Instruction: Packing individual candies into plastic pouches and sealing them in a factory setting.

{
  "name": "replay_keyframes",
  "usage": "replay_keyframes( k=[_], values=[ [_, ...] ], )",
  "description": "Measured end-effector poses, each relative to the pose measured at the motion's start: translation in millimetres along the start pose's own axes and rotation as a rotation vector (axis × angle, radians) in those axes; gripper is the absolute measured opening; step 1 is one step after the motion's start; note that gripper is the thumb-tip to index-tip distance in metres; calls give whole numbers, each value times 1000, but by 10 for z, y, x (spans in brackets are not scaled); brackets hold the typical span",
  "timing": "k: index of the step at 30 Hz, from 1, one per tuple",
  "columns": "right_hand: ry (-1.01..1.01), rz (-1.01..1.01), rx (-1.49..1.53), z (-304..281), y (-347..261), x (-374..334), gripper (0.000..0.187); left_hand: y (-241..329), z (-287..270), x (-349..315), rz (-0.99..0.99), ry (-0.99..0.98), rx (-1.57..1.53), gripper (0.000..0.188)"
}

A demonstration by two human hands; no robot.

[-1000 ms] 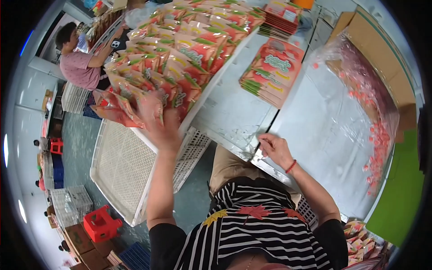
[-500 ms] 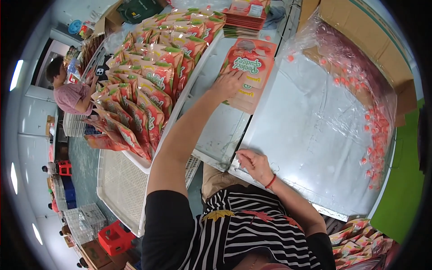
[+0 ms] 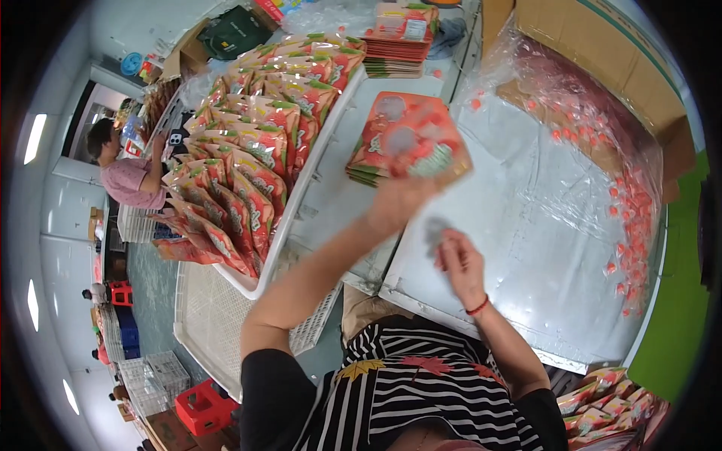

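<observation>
My left hand (image 3: 406, 201) is smeared by motion and closed on the near edge of a red flat pouch (image 3: 430, 155) with clear windows. The pouch slants to the right over a small stack of like pouches (image 3: 364, 177) on the metal table. Its printing is blurred. To the right, my right hand (image 3: 460, 259), with a red cord at the wrist, hovers over the table top. Its fingers are curled, and nothing shows in them.
A white tray (image 3: 252, 287) packed with filled pouches (image 3: 263, 143) stands on my left. A tall pouch stack (image 3: 395, 57) is at the back. Red wrapped pieces (image 3: 618, 218) lie in clear plastic beside a carton (image 3: 602, 45) at right. A person (image 3: 128, 169) stands far left.
My left hand has drawn the top pouch nearer and to the right, turning it and uncovering the stack's edge. My right hand has moved forward and right over the table.
</observation>
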State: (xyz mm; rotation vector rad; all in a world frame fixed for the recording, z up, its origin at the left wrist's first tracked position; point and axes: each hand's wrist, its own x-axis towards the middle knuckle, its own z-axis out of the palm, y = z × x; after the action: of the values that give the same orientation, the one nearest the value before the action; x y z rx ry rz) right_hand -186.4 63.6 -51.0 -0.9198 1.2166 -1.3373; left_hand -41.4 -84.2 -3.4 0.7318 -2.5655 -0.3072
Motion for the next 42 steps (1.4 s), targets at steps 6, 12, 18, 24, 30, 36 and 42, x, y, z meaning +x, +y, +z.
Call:
replay_keyframes(
  k=[6,12,18,24,30,36,42],
  values=[
    [175,-84,-280,-243,-120,118,26,686,350,-86,-193,140,-400,15],
    [218,-10,-38,-382,-127,-38,23,742,151,-150,-296,66,-449,20],
    [191,-33,-307,-375,-123,35,30,881,269,-111,-516,17,-694,18],
    [242,-100,-203,-260,-137,49,32,857,332,-31,-309,97,-519,18],
    [333,-100,-426,-342,-177,38,27,797,402,-46,-379,13,-581,19],
    [435,-233,-650,-399,-291,4,17,888,424,-77,-354,156,-53,11],
    [380,-125,-409,-556,-179,57,18,979,360,72,-255,137,-34,31]
  ],
)
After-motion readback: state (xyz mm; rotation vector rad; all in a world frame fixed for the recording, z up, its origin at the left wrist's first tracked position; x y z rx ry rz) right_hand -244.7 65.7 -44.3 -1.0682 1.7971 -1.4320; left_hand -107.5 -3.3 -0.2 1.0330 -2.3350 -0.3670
